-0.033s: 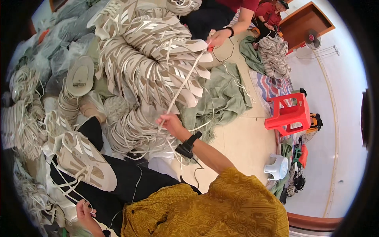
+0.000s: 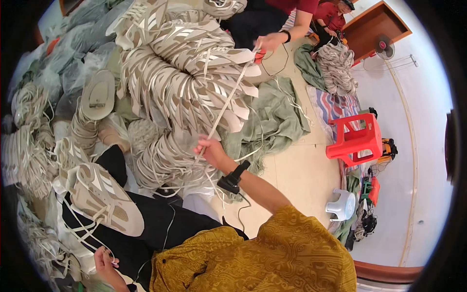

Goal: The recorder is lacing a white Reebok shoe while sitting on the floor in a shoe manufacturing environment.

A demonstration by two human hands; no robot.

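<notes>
On my lap rests a beige and white shoe upper (image 2: 104, 199) with loose laces threaded through its front. My left hand (image 2: 105, 263), low at the left, is closed with a thin lace at its fingertips, beside those loose ends. Further up, my right hand (image 2: 210, 152) pinches one end of a pale flat shoelace (image 2: 227, 104). That lace stretches diagonally up to a co-worker's hand (image 2: 273, 42), which grips the other end next to a small orange-red item. Behind the lace lies a big curled stack of matching shoe uppers (image 2: 189, 92).
More bundled uppers (image 2: 26, 151) and plastic bags (image 2: 92, 29) crowd the left. A green cloth (image 2: 277, 114) lies on the floor. To the right stand a red stool (image 2: 357, 138) and a pale blue stool (image 2: 341, 205). Another person (image 2: 332, 22) sits at the far right by a fan (image 2: 384, 46).
The co-worker's hand has shifted slightly upward, and the orange-red item beside it shows more clearly. My hands hold almost the same places.
</notes>
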